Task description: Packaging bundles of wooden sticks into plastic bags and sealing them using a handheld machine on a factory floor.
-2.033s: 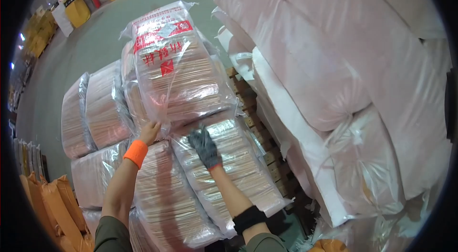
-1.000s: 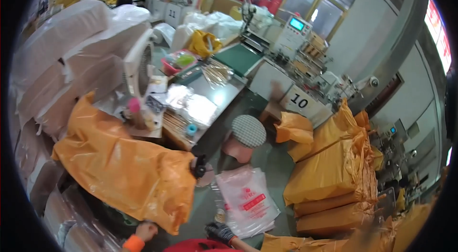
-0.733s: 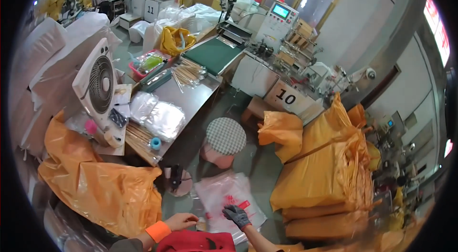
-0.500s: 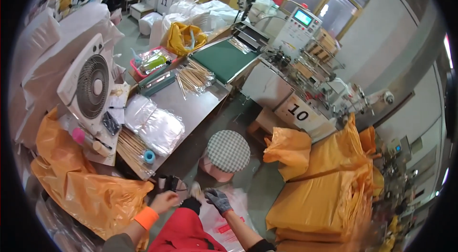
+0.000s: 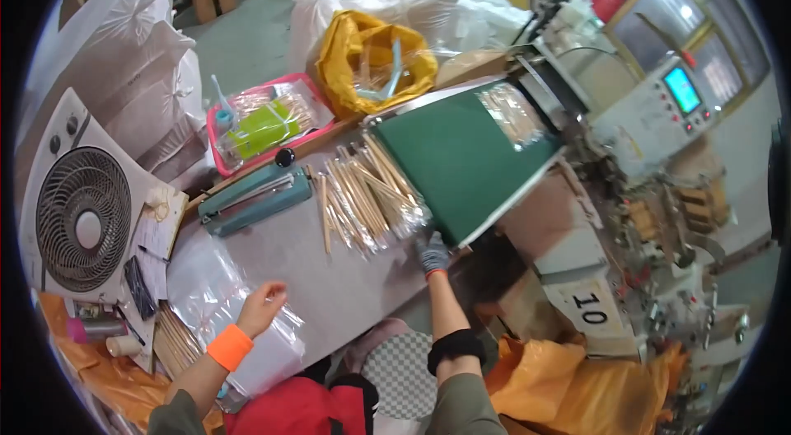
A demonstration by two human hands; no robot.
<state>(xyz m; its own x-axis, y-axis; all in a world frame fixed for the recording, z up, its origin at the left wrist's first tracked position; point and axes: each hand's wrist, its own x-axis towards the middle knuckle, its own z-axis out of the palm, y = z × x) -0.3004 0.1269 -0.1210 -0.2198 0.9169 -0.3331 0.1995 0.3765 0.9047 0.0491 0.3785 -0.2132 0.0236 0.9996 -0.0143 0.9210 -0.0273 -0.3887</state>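
Observation:
My left hand (image 5: 262,308), bare with an orange wristband, hovers above a stack of clear plastic bags (image 5: 202,270) on the table. Its fingers are loosely bent, with nothing seen in them. At the table's right edge, my right hand (image 5: 432,254) in a grey glove reaches out with its fingers extended. Its fingertips are beside a pile of wooden sticks in clear wrappers (image 5: 367,200); whether they touch is hard to tell. A green conveyor belt (image 5: 449,155) adjoins the pile and carries more wrapped sticks (image 5: 512,115) at its far end.
A teal bag sealer (image 5: 255,203) stands behind the bags. Beyond are a pink tray (image 5: 218,142) and an open yellow sack (image 5: 338,64). A fan (image 5: 82,217) is at the left. A checkered stool (image 5: 400,373) stands close to me, orange sacks (image 5: 568,390) lie right, and a machine panel (image 5: 659,101) rises beyond.
My view has swung closer to the table. Both hands have come up from low beside the stool, the left to the bags and the right to the wrapped sticks.

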